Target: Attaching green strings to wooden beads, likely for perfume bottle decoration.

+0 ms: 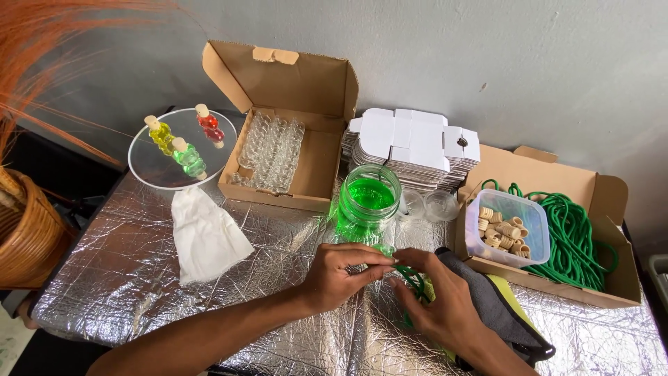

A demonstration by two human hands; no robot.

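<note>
My left hand and my right hand meet over the silver foil table, both pinching a small green-filled bottle with a green cord looped at it. The bottle is mostly hidden by my fingers. Just behind my hands stands a glass jar of green liquid. A grey and yellow cloth lies under my right wrist.
An open cardboard box holds several empty small glass bottles. A round clear plate carries three filled bottles. A white cloth, flat white cartons, two clear cups, a tub of corks, green cord coils and a wicker basket surround.
</note>
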